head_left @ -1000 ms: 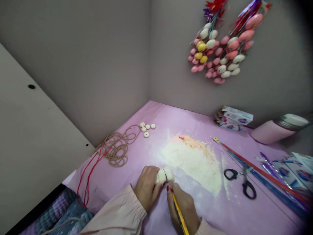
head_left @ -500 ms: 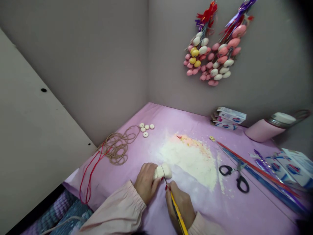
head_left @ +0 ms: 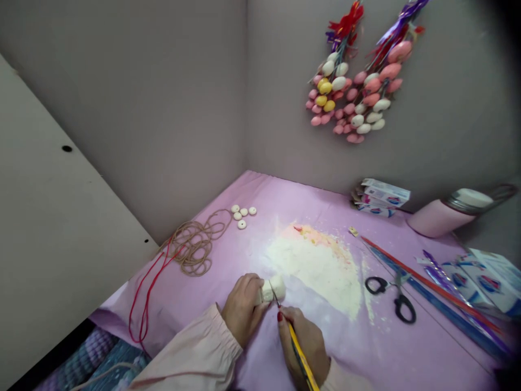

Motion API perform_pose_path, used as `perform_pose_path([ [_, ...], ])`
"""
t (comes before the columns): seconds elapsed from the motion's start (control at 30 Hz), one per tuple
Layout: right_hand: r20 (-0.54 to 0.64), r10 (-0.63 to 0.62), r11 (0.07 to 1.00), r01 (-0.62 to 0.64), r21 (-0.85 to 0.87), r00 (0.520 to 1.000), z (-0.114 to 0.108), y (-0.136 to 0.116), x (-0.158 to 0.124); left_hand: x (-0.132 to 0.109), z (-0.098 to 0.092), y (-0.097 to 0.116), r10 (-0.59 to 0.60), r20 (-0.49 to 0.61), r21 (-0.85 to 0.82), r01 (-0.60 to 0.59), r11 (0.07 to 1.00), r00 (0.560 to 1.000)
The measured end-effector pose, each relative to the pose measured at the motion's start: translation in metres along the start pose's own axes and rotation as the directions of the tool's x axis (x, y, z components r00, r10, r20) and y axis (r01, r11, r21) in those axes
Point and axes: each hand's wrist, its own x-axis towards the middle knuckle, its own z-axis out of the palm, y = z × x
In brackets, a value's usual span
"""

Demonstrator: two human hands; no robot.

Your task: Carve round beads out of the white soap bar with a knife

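Note:
A small white bar of soap [head_left: 277,283], with grooves cut across it, rests on the pink-purple cloth [head_left: 260,195]. My left hand [head_left: 243,302] is closed around its left end, which the fingers partly hide. In my right hand [head_left: 305,339] is a carving knife [head_left: 300,353] with a yellow and black handle, gripped like a pencil. Its thin dark blade lies against the soap's top, to the right of my left fingers. Beyond the soap spreads a heap of cream-white shavings [head_left: 313,269], orange-pink along the far edge.
Scissors [head_left: 391,290] and red and blue strips [head_left: 427,277] lie right. Soap boxes [head_left: 385,195] and a pink bottle [head_left: 442,214] stand at the back. Several white beads [head_left: 243,212], brown cord [head_left: 195,247] and red string [head_left: 144,304] lie left. Egg-shaped decorations [head_left: 354,98] hang on the wall.
The blade has moved from the soap's near edge up across its top. My right hand has shifted slightly right and down. My left hand keeps its hold.

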Motion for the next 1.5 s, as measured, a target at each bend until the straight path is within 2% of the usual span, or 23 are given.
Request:
perform_pose_path([
  [0.17, 0.014, 0.003, 1.000, -0.003, -0.023, 1.000, 0.004, 0.003, 0.003, 0.000, 0.002, 0.000, 0.002, -0.015, 0.014, -0.001, 1.000, 1.000],
  [0.43, 0.055, -0.116, 0.992, 0.119, -0.041, 0.992, 0.004, 0.001, 0.011, 0.001, 0.001, -0.002, -0.003, -0.009, -0.019, 0.003, 1.000, 1.000],
  [0.6, 0.079, -0.090, 0.995, 0.093, -0.034, 0.993, 0.002, 0.001, 0.009, 0.003, -0.002, 0.000, -0.061, 0.002, -0.029, 0.061, 0.998, 0.998],
  [0.9, 0.095, -0.082, 0.996, 0.085, -0.023, 0.992, 0.005, 0.003, 0.003, 0.002, -0.002, -0.002, -0.025, 0.001, -0.014, 0.025, 1.000, 1.000],
  [1.03, 0.115, 0.017, 1.000, -0.018, 0.008, 0.993, 0.003, 0.001, 0.001, 0.001, -0.001, -0.002, -0.029, -0.018, 0.010, 0.029, 1.000, 0.999],
  [1.17, 0.047, 0.085, 0.996, -0.086, 0.002, 0.995, -0.005, -0.007, 0.000, 0.000, -0.001, -0.001, -0.028, -0.022, 0.053, 0.029, 0.998, 0.999],
  [1.27, 0.005, 0.073, 0.997, -0.073, -0.004, 0.997, -0.008, -0.008, 0.001, -0.001, -0.001, -0.001, -0.009, 0.003, 0.080, 0.009, 0.997, 1.000],
  [1.5, 0.038, 0.001, 1.000, -0.002, 0.021, 0.999, 0.001, 0.004, -0.001, -0.001, -0.001, -0.001, 0.008, 0.012, 0.062, -0.008, 0.998, 1.000],
])
